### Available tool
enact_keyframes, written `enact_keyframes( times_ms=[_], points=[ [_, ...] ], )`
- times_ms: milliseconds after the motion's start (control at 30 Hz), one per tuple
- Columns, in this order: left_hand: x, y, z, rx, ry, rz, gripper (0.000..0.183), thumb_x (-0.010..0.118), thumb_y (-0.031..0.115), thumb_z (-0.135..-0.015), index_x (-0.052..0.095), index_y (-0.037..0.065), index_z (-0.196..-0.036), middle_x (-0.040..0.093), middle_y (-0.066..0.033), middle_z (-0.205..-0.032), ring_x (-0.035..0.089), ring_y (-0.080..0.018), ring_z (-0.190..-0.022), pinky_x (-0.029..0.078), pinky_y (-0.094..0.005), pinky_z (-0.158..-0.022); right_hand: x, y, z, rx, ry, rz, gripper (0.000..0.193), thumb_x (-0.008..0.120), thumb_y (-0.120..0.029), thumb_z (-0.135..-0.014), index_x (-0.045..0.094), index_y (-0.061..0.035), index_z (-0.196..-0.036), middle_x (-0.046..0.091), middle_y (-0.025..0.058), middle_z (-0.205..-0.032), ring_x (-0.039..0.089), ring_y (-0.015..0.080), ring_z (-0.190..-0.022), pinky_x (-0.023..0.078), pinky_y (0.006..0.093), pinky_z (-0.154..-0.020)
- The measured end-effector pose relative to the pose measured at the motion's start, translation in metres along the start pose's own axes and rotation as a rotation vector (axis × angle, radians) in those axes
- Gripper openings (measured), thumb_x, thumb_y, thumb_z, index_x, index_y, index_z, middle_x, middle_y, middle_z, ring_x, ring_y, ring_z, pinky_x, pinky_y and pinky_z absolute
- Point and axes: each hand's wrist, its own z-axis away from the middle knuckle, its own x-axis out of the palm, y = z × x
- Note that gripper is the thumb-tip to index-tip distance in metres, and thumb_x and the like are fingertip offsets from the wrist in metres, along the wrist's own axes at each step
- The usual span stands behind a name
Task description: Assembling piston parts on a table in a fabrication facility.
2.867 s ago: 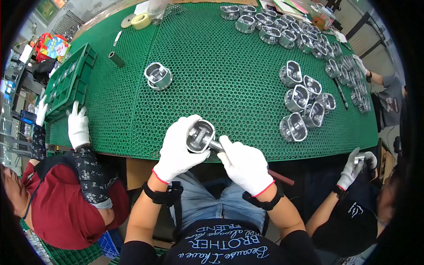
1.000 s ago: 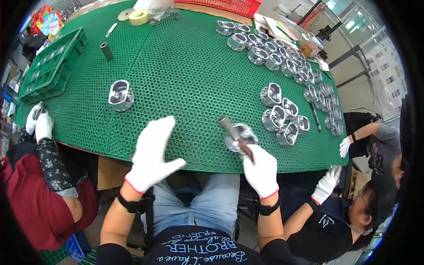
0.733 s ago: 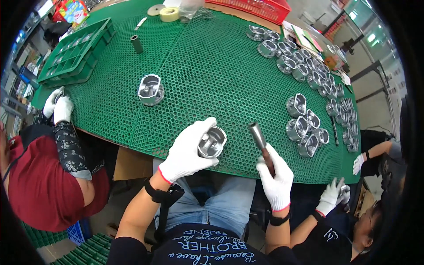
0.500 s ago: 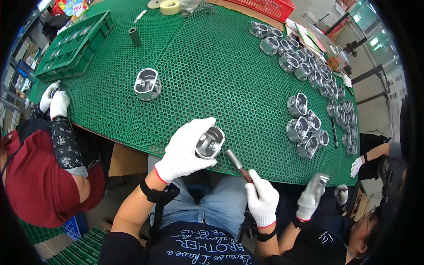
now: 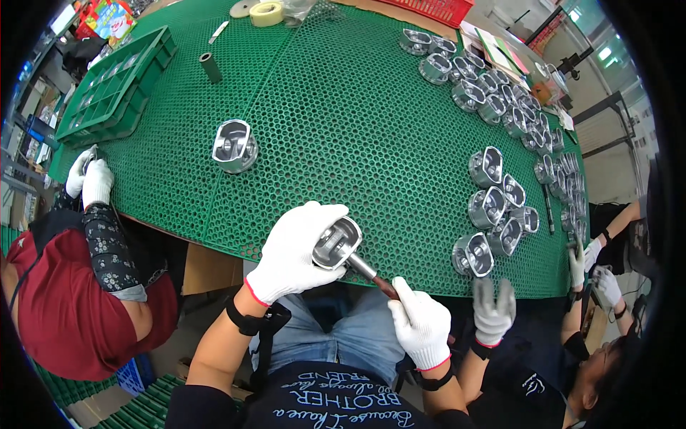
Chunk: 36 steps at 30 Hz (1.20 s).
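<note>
My left hand (image 5: 294,252), in a white knit glove, grips a silver piston (image 5: 336,243) above the table's near edge, its hollow side facing up. In my gloved right hand (image 5: 420,325) is a tool with a brown handle (image 5: 386,287) and a thick round metal shaft (image 5: 362,267). The shaft's end meets the piston's lower right rim; whether it reaches inside I cannot tell. Another piston (image 5: 234,146) stands on the green perforated mat (image 5: 343,129), beyond my left hand.
Several pistons (image 5: 487,207) stand in a group at right, with more (image 5: 493,107) behind. A green divided crate (image 5: 118,89), dark cylinder (image 5: 210,68) and tape roll (image 5: 267,13) lie farther off. Co-workers' gloved hands are at left (image 5: 98,182) and right (image 5: 493,311).
The tool in my right hand has moved left and now meets the piston. The right co-worker's hand has set a piston on the mat beside the near group and let go.
</note>
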Motion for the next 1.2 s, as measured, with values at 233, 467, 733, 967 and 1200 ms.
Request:
enact_keyframes(
  times_ms=[233,467,733,967,1200],
  points=[
    [-0.001,0.001,-0.003,-0.029,0.012,0.042,0.087,0.092,0.026,-0.06,0.061,0.011,-0.14,0.068,-0.0125,-0.12,0.066,-0.0362,-0.112,0.052,-0.0455,-0.101,0.001,-0.001,-0.004,-0.037,0.056,-0.022,0.044,0.08,-0.023,-0.088,0.071,-0.0114,-0.129,0.061,0.0067,-0.072,0.063,0.0271,-0.059,0.049,0.04,-0.054],
    [-0.003,0.004,-0.002,0.028,0.05,-0.034,0.082,0.092,0.024,-0.057,0.063,0.009,-0.133,0.069,-0.0128,-0.114,0.066,-0.0363,-0.108,0.053,-0.0466,-0.096,0.01,-0.022,-0.03,-0.053,-0.007,-0.002,0.029,0.065,-0.033,-0.102,0.061,-0.0127,-0.122,0.062,0.0065,-0.072,0.066,0.0263,-0.061,0.052,0.0416,-0.052],
    [0.011,0.004,-0.001,0.104,0.162,-0.224,0.092,0.096,0.028,-0.053,0.061,0.006,-0.135,0.058,-0.0191,-0.141,0.057,-0.0438,-0.131,0.043,-0.0569,-0.114,0.023,-0.037,-0.061,-0.07,0.075,0.015,0.034,0.069,-0.032,-0.099,0.066,-0.0095,-0.125,0.062,0.0062,-0.074,0.066,0.0252,-0.063,0.052,0.0388,-0.054],
    [-0.003,-0.002,0.002,0.056,-0.025,-0.191,0.098,0.098,0.025,-0.049,0.058,0.005,-0.135,0.06,-0.0162,-0.134,0.056,-0.0398,-0.127,0.038,-0.0569,-0.117,-0.003,0.015,0.023,0.051,-0.05,-0.047,0.037,0.071,-0.033,-0.097,0.068,-0.0132,-0.127,0.063,0.0077,-0.075,0.067,0.0273,-0.064,0.053,0.0407,-0.057],
    [-0.027,0.028,-0.004,0.071,0.042,-0.238,0.08,0.095,0.018,-0.048,0.064,0.005,-0.12,0.064,-0.0178,-0.119,0.065,-0.0396,-0.096,0.054,-0.0456,-0.085,-0.027,0.049,0.054,0.44,0.47,-0.246,0.036,0.083,-0.007,-0.086,0.075,-0.0043,-0.121,0.076,0.0123,-0.092,0.074,0.0217,-0.076,0.058,0.0315,-0.071]
  ],
)
